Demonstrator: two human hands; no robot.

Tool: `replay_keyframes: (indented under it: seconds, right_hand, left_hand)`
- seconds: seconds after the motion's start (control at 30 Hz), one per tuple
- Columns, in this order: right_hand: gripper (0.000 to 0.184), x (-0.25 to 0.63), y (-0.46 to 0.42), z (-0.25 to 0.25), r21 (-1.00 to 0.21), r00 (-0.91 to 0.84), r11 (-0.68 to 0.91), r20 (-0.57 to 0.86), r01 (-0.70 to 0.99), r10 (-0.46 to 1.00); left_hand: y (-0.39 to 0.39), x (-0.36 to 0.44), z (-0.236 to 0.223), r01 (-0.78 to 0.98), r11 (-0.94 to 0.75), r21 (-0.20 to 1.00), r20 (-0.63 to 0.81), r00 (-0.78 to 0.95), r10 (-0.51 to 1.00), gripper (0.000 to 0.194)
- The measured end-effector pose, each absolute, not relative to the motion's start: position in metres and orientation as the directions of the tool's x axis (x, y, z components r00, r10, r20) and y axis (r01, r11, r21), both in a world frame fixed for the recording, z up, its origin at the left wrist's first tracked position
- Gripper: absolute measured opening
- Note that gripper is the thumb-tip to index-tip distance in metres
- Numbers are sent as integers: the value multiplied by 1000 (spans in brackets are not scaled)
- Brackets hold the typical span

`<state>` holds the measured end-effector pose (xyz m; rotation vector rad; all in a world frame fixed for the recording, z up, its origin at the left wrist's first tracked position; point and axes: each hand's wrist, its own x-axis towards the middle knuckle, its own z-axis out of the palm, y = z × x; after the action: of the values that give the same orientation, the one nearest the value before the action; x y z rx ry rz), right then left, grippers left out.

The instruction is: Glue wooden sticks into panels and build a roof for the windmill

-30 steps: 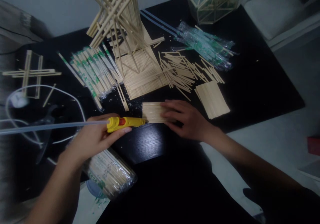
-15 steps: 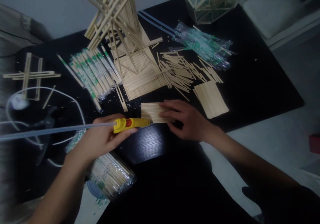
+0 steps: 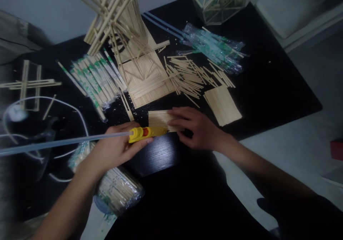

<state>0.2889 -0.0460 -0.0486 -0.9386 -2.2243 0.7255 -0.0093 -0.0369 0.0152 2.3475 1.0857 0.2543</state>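
Note:
My left hand (image 3: pixel 118 145) is wrapped round a yellow hot glue gun (image 3: pixel 148 132), with a long clear glue stick (image 3: pixel 66 141) trailing from its rear to the left. The gun's tip is at the near edge of a small panel of wooden sticks (image 3: pixel 158 117) laid side by side on the black table. My right hand (image 3: pixel 195 127) lies over the right part of that panel, its fingers spread and resting on the sticks. Part of the panel is hidden beneath them.
Behind stands a stick structure on a stick base (image 3: pixel 150 79). Loose short sticks (image 3: pixel 187 75) and a second stick panel (image 3: pixel 223 106) lie to the right. Wrapped chopsticks (image 3: pixel 91 79) lie left, a bagged bundle (image 3: pixel 120 190) nearer. A white cord (image 3: pixel 77 111) loops at left.
My left hand has moved the glue gun right along the panel's near edge, towards my right hand. My right hand stays on the panel. The whole view has shifted slightly.

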Motion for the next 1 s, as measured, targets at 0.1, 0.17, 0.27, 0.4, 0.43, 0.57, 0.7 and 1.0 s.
replay_keyframes:
  seconds: [0.1,0.17,0.27,0.4,0.43,0.57,0.7,1.0]
  right_hand:
    - [38,289,-46,-48,-671,-565,607,326,426,757]
    - [38,289,-46,-48,-665,-564,612,332,428,756]
    - [40,289,-46,-48,-668,-565,602,316,438,762]
    - [44,290,-45,-49,-671,-572,594,298,444,764]
    - [45,290,-45,-49,-672,-572,594,299,442,763]
    - [45,289,-45,-48,-681,-569,592,304,431,764]
    - [48,289,-45,-48,-682,-575,594,302,426,760]
    - [62,289,-45,-47,-687,-577,587,293,427,763]
  left_hand:
    - [-36,-4,16,644,-538,544,-57,667,742,37]
    - [-36,-1,16,639,-552,536,-51,677,734,38]
    - [-35,2,17,628,-576,522,-30,689,724,40]
    - [-34,8,19,619,-593,515,-13,697,717,38]
    - [-34,10,20,616,-596,515,-8,699,715,37]
    - [-35,15,21,596,-615,516,22,709,705,35]
    - [-34,18,21,593,-618,516,27,710,704,33]
    - [-34,15,22,579,-603,548,-1,722,692,28]
